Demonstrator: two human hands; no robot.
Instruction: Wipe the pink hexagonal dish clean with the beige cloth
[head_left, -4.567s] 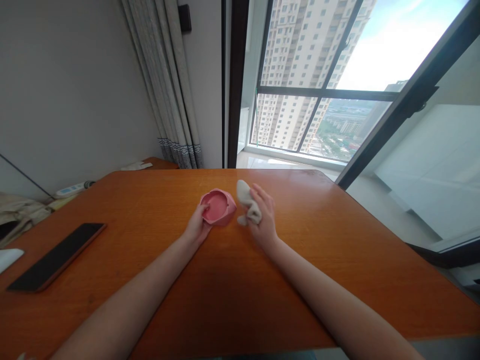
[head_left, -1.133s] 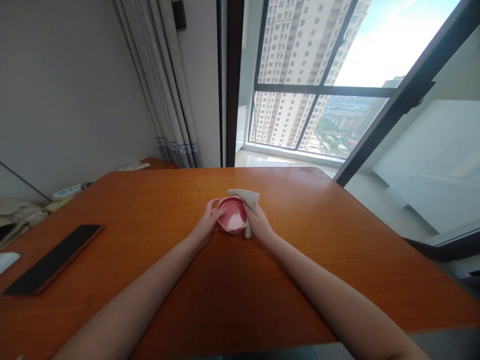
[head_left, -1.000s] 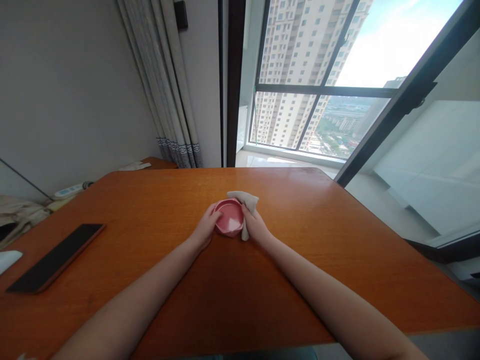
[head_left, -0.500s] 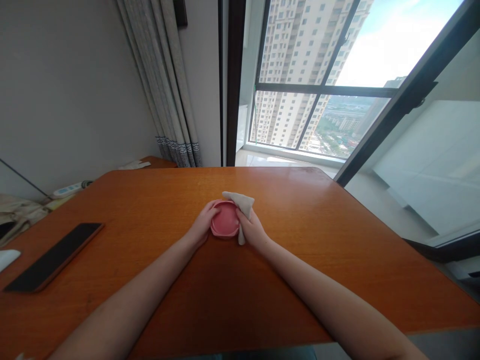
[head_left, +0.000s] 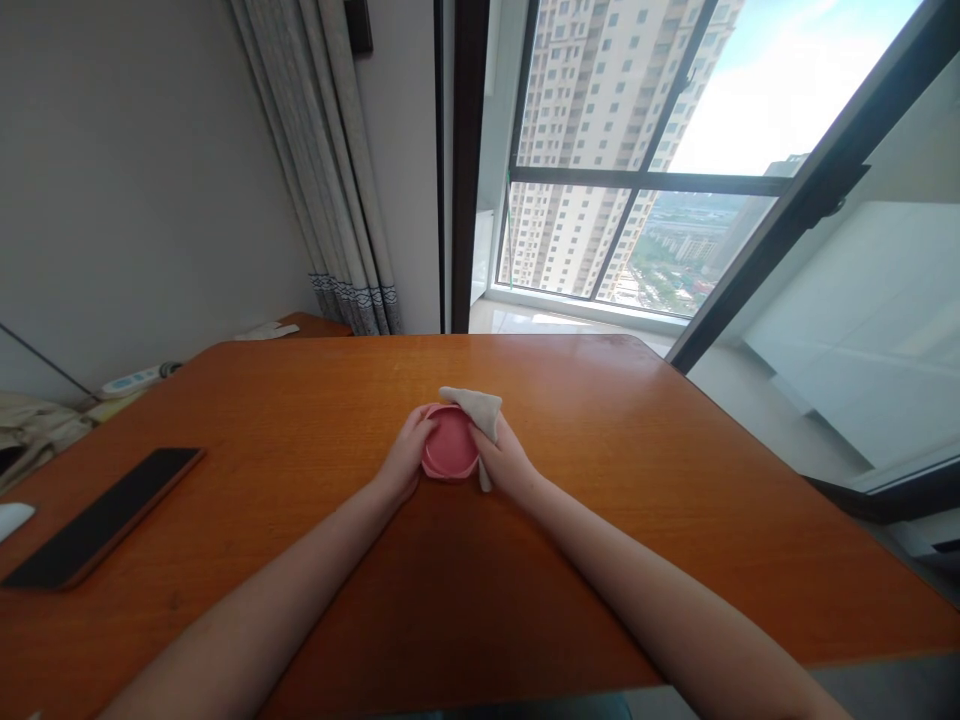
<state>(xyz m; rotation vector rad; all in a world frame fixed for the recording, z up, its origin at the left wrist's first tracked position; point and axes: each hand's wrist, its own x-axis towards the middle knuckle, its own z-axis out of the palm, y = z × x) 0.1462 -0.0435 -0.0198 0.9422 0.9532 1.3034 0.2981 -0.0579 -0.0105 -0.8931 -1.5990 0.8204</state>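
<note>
A few seconds earlier my right grip, clamped on the pale cloth, had been apart from the pink dish, which my left grip held alone at a slant. By this moment both grips had come together on it. Within the last second the dish had also slid a little toward 8 o'clock, its hollow had turned more squarely to me, and the bright glare on its inner floor had gone. I judged it steadier this way, with the cloth close against the side.

The dish sat just beyond the middle of the tabletop, though I could not tell whether its base touched the wood. Taking its rim as the dial, my left grip was clamped at 9 o'clock, thumb over the edge near 10, fingers mostly hidden outside. My right grip pressed at 3 o'clock, pinching the cloth there; one fold spread from 12 to 2, and a tail hung near 4. My forearms reached in from between 7 and 8 and between 4 and 5, wrists low, thumbs facing each other across the hollow.
</note>
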